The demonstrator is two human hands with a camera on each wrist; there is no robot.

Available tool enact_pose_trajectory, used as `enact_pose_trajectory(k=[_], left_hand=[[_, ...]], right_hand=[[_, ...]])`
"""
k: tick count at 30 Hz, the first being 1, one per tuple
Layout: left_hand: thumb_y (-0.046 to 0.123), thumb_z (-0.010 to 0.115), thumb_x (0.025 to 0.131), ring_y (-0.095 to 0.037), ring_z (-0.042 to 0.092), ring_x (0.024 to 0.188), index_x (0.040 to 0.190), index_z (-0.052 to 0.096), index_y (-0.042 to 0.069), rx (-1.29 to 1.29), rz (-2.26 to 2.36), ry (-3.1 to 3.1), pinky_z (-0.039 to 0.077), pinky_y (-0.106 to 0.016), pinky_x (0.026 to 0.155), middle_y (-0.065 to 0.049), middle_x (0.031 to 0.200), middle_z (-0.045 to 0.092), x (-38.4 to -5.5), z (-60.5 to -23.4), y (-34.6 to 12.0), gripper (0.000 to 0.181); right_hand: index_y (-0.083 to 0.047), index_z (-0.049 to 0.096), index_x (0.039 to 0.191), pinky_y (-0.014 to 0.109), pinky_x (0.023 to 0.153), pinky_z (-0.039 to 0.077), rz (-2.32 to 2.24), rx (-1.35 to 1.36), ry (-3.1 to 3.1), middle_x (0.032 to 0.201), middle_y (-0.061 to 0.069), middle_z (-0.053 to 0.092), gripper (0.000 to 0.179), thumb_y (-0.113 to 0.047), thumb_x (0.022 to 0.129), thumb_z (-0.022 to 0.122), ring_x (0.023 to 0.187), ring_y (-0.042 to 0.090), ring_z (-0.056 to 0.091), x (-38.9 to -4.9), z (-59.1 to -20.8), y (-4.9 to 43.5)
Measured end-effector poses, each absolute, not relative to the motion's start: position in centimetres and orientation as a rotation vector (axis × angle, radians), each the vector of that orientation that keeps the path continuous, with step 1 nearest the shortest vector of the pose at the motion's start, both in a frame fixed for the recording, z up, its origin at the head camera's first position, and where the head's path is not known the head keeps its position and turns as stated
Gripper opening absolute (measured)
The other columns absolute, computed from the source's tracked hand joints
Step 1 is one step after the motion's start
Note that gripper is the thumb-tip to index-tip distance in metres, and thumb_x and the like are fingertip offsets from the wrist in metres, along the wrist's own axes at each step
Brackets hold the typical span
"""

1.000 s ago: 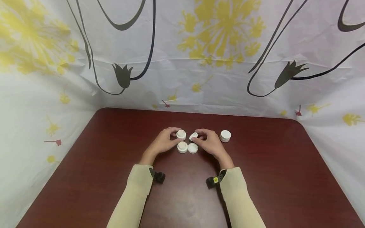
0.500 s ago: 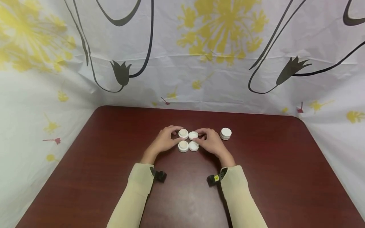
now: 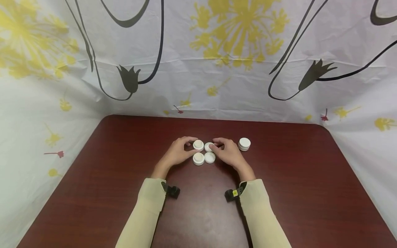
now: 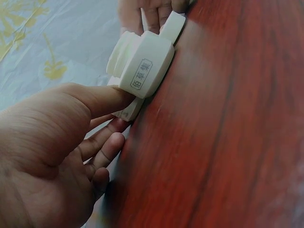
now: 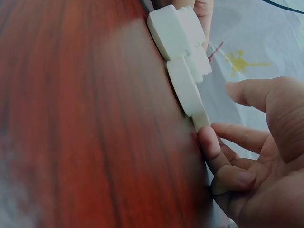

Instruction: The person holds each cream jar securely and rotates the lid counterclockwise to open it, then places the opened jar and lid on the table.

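My left hand (image 3: 177, 152) holds the far open white cream jar (image 3: 198, 145) between thumb and fingers. A second open jar (image 3: 198, 158) stands just nearer, with printed characters on its side in the left wrist view. Right of the jars, two white lids lie inner side up: a far lid (image 3: 208, 146) and a near lid (image 3: 210, 157). My right hand (image 3: 228, 152) is at the far lid, its fingertips touching the rim. In the right wrist view the thumb (image 5: 249, 93) is raised apart from that lid. The far jar is partly hidden in both wrist views.
A closed white jar (image 3: 244, 144) stands to the right of my right hand. Everything sits on a dark red wooden table (image 3: 198, 220). A patterned white cloth (image 3: 186, 82) hangs behind and at both sides.
The far lid, earlier tilted in my right hand, went down flat beside the far jar. My right thumb has since come off it. The left hand stays at its jar.
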State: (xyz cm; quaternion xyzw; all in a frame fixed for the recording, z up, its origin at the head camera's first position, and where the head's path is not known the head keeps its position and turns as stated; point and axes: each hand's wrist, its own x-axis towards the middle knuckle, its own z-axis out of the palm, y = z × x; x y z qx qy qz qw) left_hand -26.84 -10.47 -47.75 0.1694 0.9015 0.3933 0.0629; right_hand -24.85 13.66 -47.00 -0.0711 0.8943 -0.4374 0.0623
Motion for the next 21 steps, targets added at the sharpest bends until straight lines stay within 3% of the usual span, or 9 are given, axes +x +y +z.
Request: enact_pose_trajectory(k=[3,6,11,16,21], left_hand=[[0.03,0.082,0.094,-0.027,0.065,0.124,0.142,0.067,0.017,0.539,1.208,2.704,0.052,-0.046,0.108,-0.007,0.14,0.07,-27.0,-47.6,-10.6,0.051],[0.024,0.08,0.096,-0.029,0.066,0.126,0.144,0.065,0.012,0.585,1.232,2.688,0.051,-0.047,0.11,-0.009,0.143,0.068,-26.9,-47.6,-10.7,0.052],[0.017,0.073,0.101,-0.032,0.067,0.127,0.148,0.06,0.007,0.542,1.273,2.669,0.052,-0.048,0.111,-0.013,0.144,0.067,-26.1,-47.5,-11.3,0.05],[0.019,0.067,0.104,-0.033,0.066,0.128,0.147,0.06,0.008,0.468,1.343,2.73,0.05,-0.05,0.113,-0.014,0.139,0.068,-25.6,-46.6,-11.7,0.045],[0.023,0.065,0.105,-0.03,0.064,0.132,0.147,0.061,0.012,0.47,1.331,2.775,0.047,-0.05,0.116,-0.01,0.139,0.067,-25.7,-45.7,-11.3,0.044]], right_hand=[[-0.005,0.064,0.143,0.036,0.085,0.056,-1.366,-0.202,2.704,0.131,0.017,0.073,0.045,-0.03,0.105,0.064,0.108,0.03,0.071,-24.7,-46.6,13.9],[-0.005,0.07,0.136,0.031,0.077,0.053,-1.463,-0.182,2.82,0.118,0.016,0.077,0.037,-0.025,0.104,0.065,0.095,0.027,0.071,-24.6,-46.0,14.4],[-0.012,0.079,0.117,0.04,0.07,0.051,-1.397,0.128,3.251,0.094,0.01,0.075,0.024,-0.025,0.1,0.068,0.078,0.026,0.066,-23.8,-45.2,16.1],[-0.013,0.074,0.128,0.056,0.08,0.052,-1.196,0.433,3.28,0.114,0.014,0.067,0.039,-0.039,0.099,0.071,0.097,0.036,0.065,-23.2,-44.9,18.5],[-0.011,0.066,0.14,0.058,0.088,0.051,-1.132,0.437,3.156,0.131,0.02,0.06,0.06,-0.05,0.095,0.075,0.114,0.038,0.06,-23.1,-45.2,20.0]])
